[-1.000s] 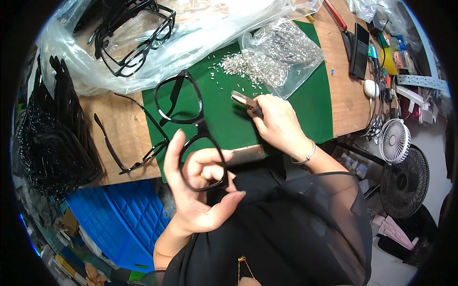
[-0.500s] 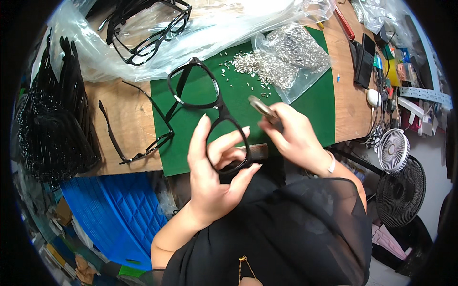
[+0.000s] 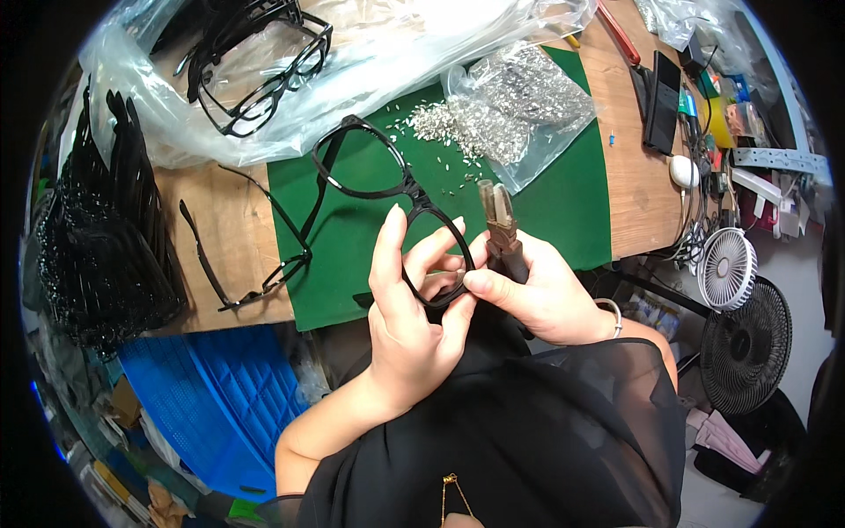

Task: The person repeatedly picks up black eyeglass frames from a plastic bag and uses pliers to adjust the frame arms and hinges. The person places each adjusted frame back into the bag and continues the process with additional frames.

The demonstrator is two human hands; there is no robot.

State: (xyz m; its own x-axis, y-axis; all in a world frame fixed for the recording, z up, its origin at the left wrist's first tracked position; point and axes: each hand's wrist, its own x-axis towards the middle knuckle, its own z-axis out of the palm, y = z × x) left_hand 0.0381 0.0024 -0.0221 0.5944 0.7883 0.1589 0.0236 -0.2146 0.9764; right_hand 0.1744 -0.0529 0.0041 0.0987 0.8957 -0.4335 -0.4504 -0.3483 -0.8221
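Glasses frame in left hand, perhaps against right hand.

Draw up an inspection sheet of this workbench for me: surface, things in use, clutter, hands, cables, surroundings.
Surface: green mat on a wooden tabletop.
Things in use: black glasses frame; pliers, jaws pointing away from the person.
Clutter: small silvery pieces loose beside a clear bag; another pair of glasses at left; phone at right.
Hands: left hand holds the frame; right hand holds the pliers, thumb at the frame's rim.
Cables: tangled at right.
Surroundings: blue crate lower left; white fan and black fan at right.
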